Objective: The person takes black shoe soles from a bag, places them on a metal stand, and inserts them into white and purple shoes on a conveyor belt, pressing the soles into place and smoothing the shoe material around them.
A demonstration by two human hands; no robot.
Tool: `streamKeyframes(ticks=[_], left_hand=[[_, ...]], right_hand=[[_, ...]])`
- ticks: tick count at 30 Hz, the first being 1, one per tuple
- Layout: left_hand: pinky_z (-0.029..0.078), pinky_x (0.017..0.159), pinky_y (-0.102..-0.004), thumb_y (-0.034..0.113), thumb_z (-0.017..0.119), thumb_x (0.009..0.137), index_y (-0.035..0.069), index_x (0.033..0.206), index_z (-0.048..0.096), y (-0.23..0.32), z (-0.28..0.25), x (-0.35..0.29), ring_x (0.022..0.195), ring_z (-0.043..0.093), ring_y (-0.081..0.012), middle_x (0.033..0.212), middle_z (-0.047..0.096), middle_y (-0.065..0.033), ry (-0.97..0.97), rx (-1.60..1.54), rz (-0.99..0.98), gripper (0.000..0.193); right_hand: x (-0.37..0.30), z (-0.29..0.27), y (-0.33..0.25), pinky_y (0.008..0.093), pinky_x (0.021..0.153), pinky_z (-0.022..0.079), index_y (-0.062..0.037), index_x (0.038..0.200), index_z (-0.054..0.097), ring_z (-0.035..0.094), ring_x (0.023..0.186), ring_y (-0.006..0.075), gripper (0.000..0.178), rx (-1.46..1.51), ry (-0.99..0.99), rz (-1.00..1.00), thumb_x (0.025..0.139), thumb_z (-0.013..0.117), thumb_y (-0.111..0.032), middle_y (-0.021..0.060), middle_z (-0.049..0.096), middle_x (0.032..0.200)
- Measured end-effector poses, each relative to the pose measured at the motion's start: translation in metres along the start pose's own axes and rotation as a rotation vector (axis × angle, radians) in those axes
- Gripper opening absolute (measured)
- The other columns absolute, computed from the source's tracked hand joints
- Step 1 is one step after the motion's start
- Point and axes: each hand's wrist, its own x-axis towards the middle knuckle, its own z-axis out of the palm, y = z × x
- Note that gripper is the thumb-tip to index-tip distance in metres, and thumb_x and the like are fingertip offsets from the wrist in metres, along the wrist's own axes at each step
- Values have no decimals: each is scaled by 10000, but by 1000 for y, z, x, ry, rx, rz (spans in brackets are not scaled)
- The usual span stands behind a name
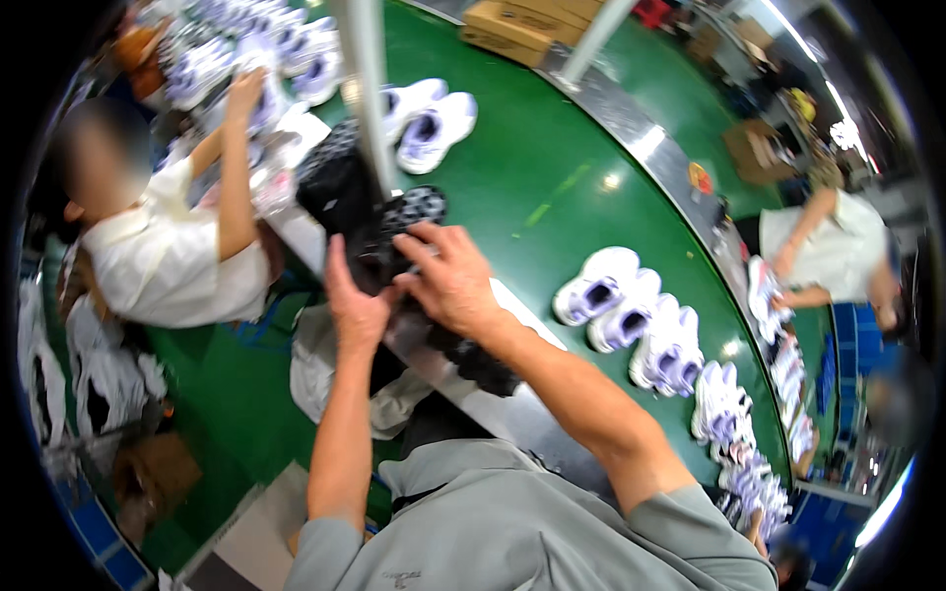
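Observation:
In front of me my left hand (360,307) and my right hand (453,281) close in on a dark shoe-like item (416,207) with a black-and-grey patterned end. My right fingers bend over its near side. The left thumb points up along its left edge, while the other left fingers are mostly hidden. Blur hides the item's exact kind. Just beyond it, to the left, lies a black patterned bundle (335,172). Below my right wrist, another black item (478,362) rests on the metal bench edge (532,419).
White-and-lilac shoes (596,286) line the green surface (522,167) to the right; another pair (434,128) sits ahead. A metal post (365,89) rises before me. A co-worker (168,236) handles shoes at left; another person (828,236) holds a shoe at far right.

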Motion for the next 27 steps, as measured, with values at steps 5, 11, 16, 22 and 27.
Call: streamKeyframes(ticks=[5, 11, 16, 22, 27], left_hand=[[406, 1112, -476, 197, 936, 644, 54, 1518, 387, 9, -3, -1, 1332, 472, -401, 1449, 495, -215, -34, 14, 51, 1042], [383, 1130, -456, 132, 923, 643, 61, 1492, 419, 31, -13, 0, 1339, 465, -385, 1449, 500, -193, -77, 89, 82, 990], [371, 1139, -452, 167, 927, 649, 53, 1478, 427, 33, -14, -3, 1347, 458, -381, 1451, 495, -193, -57, 99, 69, 974], [431, 1063, -465, 293, 896, 718, 13, 1418, 481, 26, -9, -1, 1230, 550, -414, 1326, 583, -235, -75, 173, 24, 860], [481, 997, -430, 307, 881, 740, -30, 1303, 577, 24, -4, 11, 1136, 622, -389, 1222, 653, -229, -48, 152, -81, 723]], right_hand=[[-8, -5, -2, 452, 952, 495, -33, 1261, 619, 571, 1074, 372, 523, 62, -7, 57, 774, 776, -142, 175, 577, 1262], [-17, -11, 3, 450, 975, 487, -18, 1246, 605, 560, 1132, 390, 443, 121, 123, 147, 811, 688, -11, 183, 579, 1275], [-27, -14, 15, 445, 976, 486, -5, 1245, 595, 562, 1128, 392, 408, 129, 180, 258, 840, 641, 12, 192, 580, 1264], [-36, -6, 42, 455, 1073, 438, 36, 1356, 501, 502, 1280, 460, 520, 340, 76, 547, 847, 600, 7, 277, 528, 1383], [-21, 15, 79, 435, 1166, 359, 36, 1458, 406, 444, 1369, 440, 676, 332, -134, 622, 804, 577, 15, 278, 477, 1464]])
